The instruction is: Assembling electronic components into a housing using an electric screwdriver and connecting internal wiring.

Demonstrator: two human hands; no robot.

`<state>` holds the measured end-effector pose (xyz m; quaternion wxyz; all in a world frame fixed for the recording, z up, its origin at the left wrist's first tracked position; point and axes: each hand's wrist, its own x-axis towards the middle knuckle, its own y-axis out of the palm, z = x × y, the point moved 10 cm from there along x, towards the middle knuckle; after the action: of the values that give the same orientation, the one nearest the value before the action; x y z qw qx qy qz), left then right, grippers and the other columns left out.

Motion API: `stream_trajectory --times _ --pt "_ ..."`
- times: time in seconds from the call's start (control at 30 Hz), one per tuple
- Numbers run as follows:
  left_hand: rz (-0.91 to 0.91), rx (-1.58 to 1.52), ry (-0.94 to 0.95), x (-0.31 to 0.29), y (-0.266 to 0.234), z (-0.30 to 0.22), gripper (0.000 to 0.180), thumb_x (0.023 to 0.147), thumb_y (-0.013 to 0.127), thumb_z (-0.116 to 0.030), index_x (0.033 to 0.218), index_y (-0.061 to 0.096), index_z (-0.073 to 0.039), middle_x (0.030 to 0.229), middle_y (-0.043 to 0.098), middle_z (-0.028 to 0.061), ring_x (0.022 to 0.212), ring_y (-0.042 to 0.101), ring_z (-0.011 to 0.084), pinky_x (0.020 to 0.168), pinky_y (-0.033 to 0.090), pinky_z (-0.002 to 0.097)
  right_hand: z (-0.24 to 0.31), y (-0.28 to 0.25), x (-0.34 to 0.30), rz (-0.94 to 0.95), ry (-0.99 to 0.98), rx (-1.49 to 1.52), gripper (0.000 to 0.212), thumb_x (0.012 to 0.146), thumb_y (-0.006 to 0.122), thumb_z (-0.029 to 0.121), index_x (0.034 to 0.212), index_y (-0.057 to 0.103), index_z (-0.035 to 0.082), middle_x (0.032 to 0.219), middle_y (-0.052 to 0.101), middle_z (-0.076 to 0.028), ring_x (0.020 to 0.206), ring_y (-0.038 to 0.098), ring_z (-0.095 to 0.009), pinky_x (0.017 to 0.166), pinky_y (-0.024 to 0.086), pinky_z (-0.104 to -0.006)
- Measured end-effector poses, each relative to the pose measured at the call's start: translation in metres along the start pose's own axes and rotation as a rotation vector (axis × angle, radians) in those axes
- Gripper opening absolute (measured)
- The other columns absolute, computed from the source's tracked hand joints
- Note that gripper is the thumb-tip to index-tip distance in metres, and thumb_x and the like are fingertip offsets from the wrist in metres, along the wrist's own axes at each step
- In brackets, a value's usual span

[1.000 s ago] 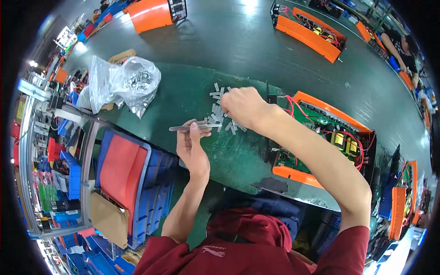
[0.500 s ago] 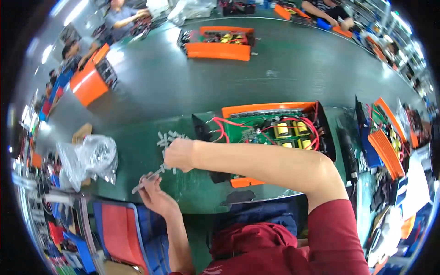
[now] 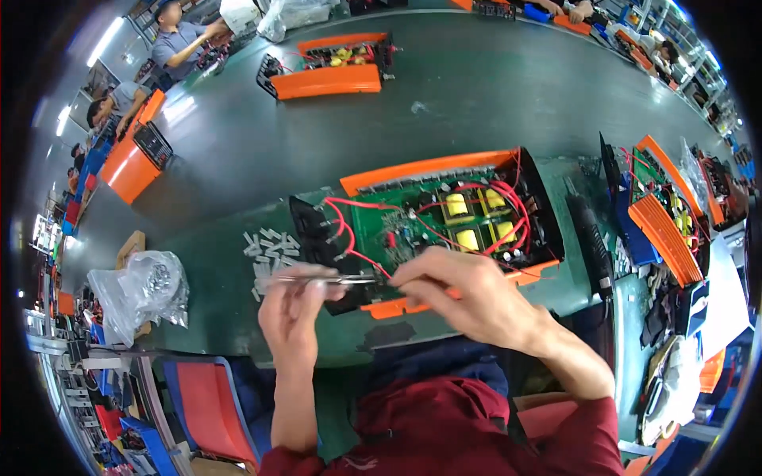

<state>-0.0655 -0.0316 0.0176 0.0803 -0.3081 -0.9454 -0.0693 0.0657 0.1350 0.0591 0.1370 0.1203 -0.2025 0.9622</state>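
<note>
Head view: the left hand (image 3: 290, 313) pinches slim metal tweezers (image 3: 345, 278) between thumb and fingers, the shaft lying nearly level and its dark tip pointing right, close to the fingertips of the right hand (image 3: 476, 297). That right hand is bent over with thumb and forefinger drawn narrowly together; whether anything sits between them cannot be told, though one of the red wires (image 3: 357, 204) runs down to just beside those fingertips. Both hands are at the near edge of an open electronics unit, whose orange casing (image 3: 397, 177) stands on the green workbench (image 3: 222, 317) in front of the person. Inside it lie a green circuit board (image 3: 369, 222) and yellow-wrapped transformers (image 3: 456, 205) toward the right end, while a black end panel (image 3: 308, 230) stands at the left. Short pale grey tube pieces (image 3: 270, 246) lie scattered left of that panel, just beyond the left hand. Farther left rests a clear plastic bag (image 3: 147, 289). Across the bench sits a second orange unit (image 3: 329, 82), well apart from the hands.
</note>
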Motion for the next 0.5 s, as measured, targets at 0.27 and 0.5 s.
stream_trajectory --times 0.27,0.5 --pt "0.318 -0.073 -0.231 0.003 0.106 0.022 0.024 0.099 0.069 -0.006 0.118 0.062 0.005 0.109 0.072 0.0155 0.098 0.072 0.0199 0.088 0.06 0.0338 -0.052 -0.044 -0.077 -0.146 0.395 0.035 0.014 0.103 0.057 0.003 0.115 0.064 -0.001 0.103 0.071 -0.009 0.091 0.072 -0.015 0.073 0.055 -0.0266" --pt "0.357 0.041 -0.225 -0.004 0.126 0.033 0.024 0.099 0.068 -0.006 0.118 0.061 0.007 0.105 0.073 0.017 0.094 0.073 0.0225 0.085 0.06 0.0347 -0.063 -0.05 -0.086 -0.149 0.374 0.011 0.014 0.101 0.061 0.002 0.115 0.063 -0.001 0.102 0.071 -0.01 0.09 0.072 -0.016 0.074 0.055 -0.027"
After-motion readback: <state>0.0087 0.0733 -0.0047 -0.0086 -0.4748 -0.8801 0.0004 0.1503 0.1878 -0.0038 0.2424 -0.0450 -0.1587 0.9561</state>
